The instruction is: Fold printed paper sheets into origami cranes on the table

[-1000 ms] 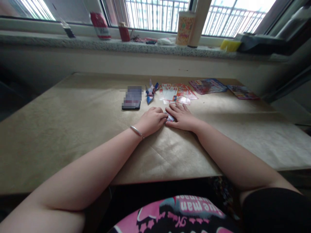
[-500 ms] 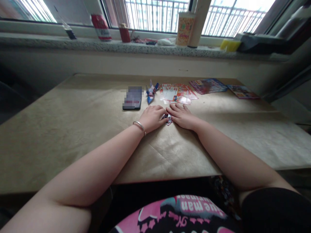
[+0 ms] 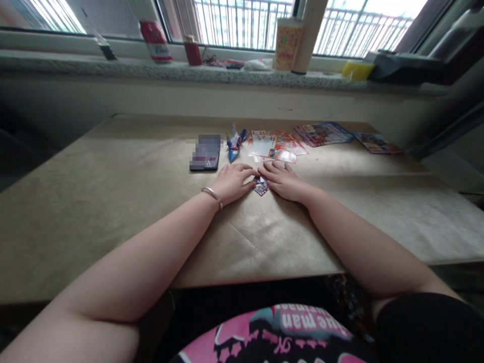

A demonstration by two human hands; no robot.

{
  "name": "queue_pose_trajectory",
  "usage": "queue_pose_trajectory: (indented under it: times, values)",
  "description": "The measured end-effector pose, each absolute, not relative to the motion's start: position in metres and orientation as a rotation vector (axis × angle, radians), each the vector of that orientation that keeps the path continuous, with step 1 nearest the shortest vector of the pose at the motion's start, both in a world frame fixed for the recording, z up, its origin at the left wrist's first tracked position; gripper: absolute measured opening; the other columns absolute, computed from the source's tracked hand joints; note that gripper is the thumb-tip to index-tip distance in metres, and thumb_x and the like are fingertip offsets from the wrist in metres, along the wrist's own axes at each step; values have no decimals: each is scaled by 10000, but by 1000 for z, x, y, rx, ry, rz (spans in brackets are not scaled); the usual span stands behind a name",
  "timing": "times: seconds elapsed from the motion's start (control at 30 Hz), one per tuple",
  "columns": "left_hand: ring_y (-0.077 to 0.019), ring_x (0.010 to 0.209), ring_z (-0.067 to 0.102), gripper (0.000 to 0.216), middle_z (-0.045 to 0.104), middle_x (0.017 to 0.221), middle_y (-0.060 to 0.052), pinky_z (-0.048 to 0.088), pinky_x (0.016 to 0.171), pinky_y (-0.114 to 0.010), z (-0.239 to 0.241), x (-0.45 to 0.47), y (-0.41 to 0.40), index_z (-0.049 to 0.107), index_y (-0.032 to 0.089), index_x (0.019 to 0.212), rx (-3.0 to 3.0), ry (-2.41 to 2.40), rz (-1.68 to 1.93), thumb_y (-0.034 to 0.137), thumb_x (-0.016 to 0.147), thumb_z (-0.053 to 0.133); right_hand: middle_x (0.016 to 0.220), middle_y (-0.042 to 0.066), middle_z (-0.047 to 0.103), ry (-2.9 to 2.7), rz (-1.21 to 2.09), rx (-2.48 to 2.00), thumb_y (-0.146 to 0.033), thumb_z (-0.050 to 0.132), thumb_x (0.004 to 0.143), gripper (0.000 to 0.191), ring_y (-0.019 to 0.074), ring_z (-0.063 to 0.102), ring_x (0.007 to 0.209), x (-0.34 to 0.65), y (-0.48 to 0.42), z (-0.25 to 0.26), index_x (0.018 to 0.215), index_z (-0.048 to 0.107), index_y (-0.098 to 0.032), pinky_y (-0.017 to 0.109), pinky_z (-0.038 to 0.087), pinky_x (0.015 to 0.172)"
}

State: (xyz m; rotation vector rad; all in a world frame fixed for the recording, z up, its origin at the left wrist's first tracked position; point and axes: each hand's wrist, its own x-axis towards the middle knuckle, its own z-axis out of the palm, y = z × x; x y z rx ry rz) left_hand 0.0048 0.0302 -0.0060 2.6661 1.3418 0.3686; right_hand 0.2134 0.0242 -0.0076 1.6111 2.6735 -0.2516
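A small folded piece of patterned paper (image 3: 261, 185) lies on the table between my two hands, one corner pointing toward me. My left hand (image 3: 235, 182), with a silver bangle at the wrist, rests at its left edge; thumb and forefinger are apart and their tips reach the paper. On the right side my right hand (image 3: 283, 180) lies flat with fingers stretched, its fingertips over the paper's upper right edge. Just beyond the left hand stands a folded paper crane (image 3: 236, 143) in blue, white and red. Printed paper sheets (image 3: 262, 146) lie past the fingertips.
Left of the crane lies a dark phone (image 3: 206, 153). Stacks of colourful printed paper (image 3: 323, 134) and another printed stack (image 3: 378, 143) are at the back right. A can (image 3: 156, 41), a paper cup (image 3: 287, 44) and a yellow object (image 3: 357, 70) stand on the windowsill.
My left hand has shifted slightly left, its thumb drawing back so more of the folded paper shows. My right hand has stayed almost still.
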Motion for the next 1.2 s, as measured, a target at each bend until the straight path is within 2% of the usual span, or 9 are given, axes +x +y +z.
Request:
queue_pose_trajectory:
  times: [0.2,0.3,0.4,0.47,0.57,0.7,0.87,1.07,1.2]
  values:
    - [-289,1402,329,421,443,1488,-27,242,1140,-541,-6,0,33,511,363,1368,2678,1361,216,457,965,433,1622,68,207,2713,-244,1632,-350,287,991,549,326,155,1491,216,26,-13,1533,288,-262,591,151,1167]
    - [-283,1369,372,407,480,1437,-50,266,1139,-532,-6,1,30,551,315,1325,2672,1375,281,456,957,445,1568,109,340,2861,-197,1645,-358,362,975,521,324,270,1447,218,28,-18,1469,414,-203,547,232,1148]
    - [-275,1310,428,375,520,1335,-97,316,1138,-459,-7,1,25,627,220,1197,2672,1396,434,445,914,527,1324,136,585,3066,-179,1719,-354,513,915,398,273,504,1240,220,29,-19,1257,609,-175,433,386,1047]
    - [-283,1300,430,352,515,1316,-118,336,1134,-440,-6,0,23,644,180,1127,2710,1359,501,426,888,563,1105,102,662,3166,-204,1709,-339,566,889,255,234,577,1064,220,27,-16,1056,698,-199,373,441,946]
    - [-283,1222,488,300,585,1193,-131,402,1081,-434,-5,-1,21,646,144,1044,2797,1297,541,382,893,546,944,68,682,3241,-252,1574,-386,620,867,212,217,585,972,219,22,-10,922,746,-225,347,445,887]
    - [-277,1080,569,226,641,1059,-128,469,991,-430,-3,-3,21,661,134,929,2837,1336,564,318,898,534,971,69,701,3246,-229,1509,-507,683,806,355,229,591,964,220,18,-6,1016,761,-232,364,448,888]
    - [-230,1129,581,232,631,1236,-93,475,998,-389,-5,-4,23,664,166,1068,2843,1130,623,242,913,508,1063,66,707,3268,-183,1428,-454,666,844,341,235,590,1021,222,23,-10,1099,746,-242,383,440,939]
    - [-218,984,624,249,695,1036,-93,506,918,-363,-7,-6,24,709,153,1044,2869,1110,601,255,904,531,980,63,714,3309,-44,1424,-355,656,864,200,221,595,962,220,19,-7,959,776,-226,369,445,916]
    - [-221,959,624,259,691,1026,-86,510,882,-356,-4,-6,22,713,167,1063,2911,1132,568,285,899,551,953,51,724,3274,-92,1347,-395,683,838,237,214,594,929,219,15,-2,988,771,-234,339,457,857]
